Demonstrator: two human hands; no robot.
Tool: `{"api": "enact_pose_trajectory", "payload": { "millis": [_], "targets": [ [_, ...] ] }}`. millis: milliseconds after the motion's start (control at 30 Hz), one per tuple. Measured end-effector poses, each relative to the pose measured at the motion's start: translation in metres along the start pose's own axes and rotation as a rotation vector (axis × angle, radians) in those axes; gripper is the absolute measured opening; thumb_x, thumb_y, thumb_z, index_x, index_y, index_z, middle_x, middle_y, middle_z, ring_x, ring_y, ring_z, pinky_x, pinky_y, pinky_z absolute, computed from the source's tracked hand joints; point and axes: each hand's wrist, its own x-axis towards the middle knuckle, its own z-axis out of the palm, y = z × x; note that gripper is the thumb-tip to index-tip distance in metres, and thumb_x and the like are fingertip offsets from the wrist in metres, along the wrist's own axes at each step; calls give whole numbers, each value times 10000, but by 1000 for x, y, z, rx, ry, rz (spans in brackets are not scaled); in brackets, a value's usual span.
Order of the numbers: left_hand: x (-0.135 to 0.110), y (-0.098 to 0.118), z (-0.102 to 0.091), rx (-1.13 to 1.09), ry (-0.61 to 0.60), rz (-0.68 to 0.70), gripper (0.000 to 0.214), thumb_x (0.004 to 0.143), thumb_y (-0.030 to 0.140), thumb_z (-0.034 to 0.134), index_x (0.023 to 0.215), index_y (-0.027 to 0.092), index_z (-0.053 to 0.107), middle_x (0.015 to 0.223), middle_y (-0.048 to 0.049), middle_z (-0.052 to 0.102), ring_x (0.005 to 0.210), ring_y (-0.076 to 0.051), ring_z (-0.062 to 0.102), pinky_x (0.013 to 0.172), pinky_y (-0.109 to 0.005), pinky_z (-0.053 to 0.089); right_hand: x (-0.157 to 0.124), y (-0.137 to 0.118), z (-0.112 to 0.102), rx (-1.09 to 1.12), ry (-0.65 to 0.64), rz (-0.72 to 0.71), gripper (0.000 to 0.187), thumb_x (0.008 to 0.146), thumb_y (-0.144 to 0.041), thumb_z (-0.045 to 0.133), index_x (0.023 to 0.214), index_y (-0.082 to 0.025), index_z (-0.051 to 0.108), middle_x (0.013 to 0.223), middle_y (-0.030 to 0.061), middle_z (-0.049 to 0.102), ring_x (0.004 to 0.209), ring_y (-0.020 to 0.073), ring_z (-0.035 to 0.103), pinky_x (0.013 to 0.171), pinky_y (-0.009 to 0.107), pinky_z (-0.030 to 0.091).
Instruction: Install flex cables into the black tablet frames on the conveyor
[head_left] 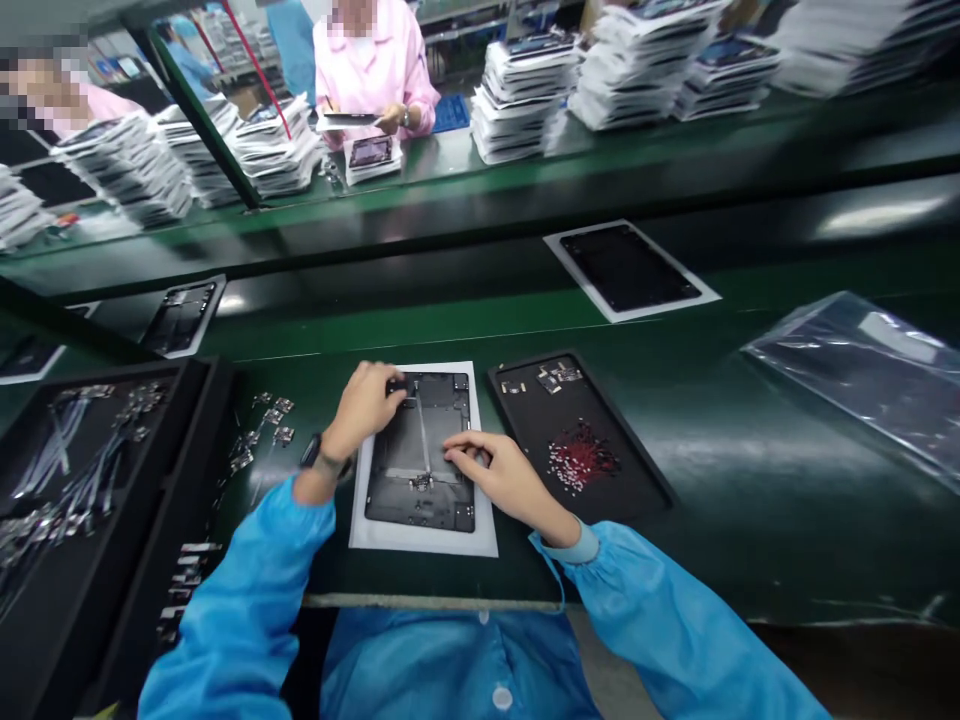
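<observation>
A black tablet back shell (390, 455) lies open side up on a white sheet (480, 540) in front of me. Down its middle runs a thin pale ribbon cable (423, 430), joined to a small circuit board (421, 482) near the bottom. My left hand (365, 405) is over the shell's upper left corner, its fingers curled and tips close to the cable's top end. From the right edge, my right hand (499, 473) reaches over the shell, thumb and forefinger pinched beside the cable. Whatever is between the fingertips of either hand is too small to make out.
To the right, a black tray (630, 440) holds red-wired parts (581, 455) and small boards. Loose small boards (262, 430) and a black bin (105, 560) of ribbon cables are left. Beyond lie another shell (630, 265), a plastic bag (862, 370), stacks and a co-worker (375, 70).
</observation>
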Motion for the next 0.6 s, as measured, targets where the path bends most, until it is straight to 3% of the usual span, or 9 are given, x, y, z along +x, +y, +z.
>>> {"api": "enact_pose_trajectory", "payload": {
  "millis": [67,133,200,300,433,600],
  "targets": [
    [34,-9,3,-3,-54,-36,204,757,156,673,957,161,708,992,-102,703,994,-258,578,908,-367,429,1,1,0,9,6,-13,200,843,-257,566,890,-161,736,724,34,707,657,162,603,639,271,440],
    [58,-16,4,-25,-149,-56,105,707,140,696,812,145,707,777,-63,687,793,-212,600,772,-318,456,2,2,-1,30,12,-18,197,840,-249,552,862,-159,727,719,37,709,646,163,600,633,272,438],
    [72,-21,3,-41,-233,-42,29,672,154,709,674,143,683,607,-18,629,627,-167,565,648,-277,436,2,2,-2,57,34,-22,193,839,-236,543,836,-159,720,717,40,709,645,164,600,630,270,437],
    [89,-31,-6,-44,-295,13,88,650,215,712,615,152,662,569,5,611,588,-145,545,608,-253,417,1,-1,-3,72,74,-27,185,841,-210,542,819,-160,719,685,31,688,633,160,588,609,259,420],
    [142,-48,-37,-9,-226,49,156,652,317,689,620,178,625,621,-8,631,654,-166,560,656,-270,435,-2,-8,-3,18,110,-32,173,824,-139,560,844,-159,731,667,10,662,594,139,538,598,247,389],
    [221,-59,-86,45,-165,87,279,628,426,698,546,216,534,537,-25,563,618,-197,545,669,-328,462,-4,-9,-6,7,171,4,190,781,-55,570,805,-164,724,741,15,694,685,139,586,714,241,417]
  ]
}}
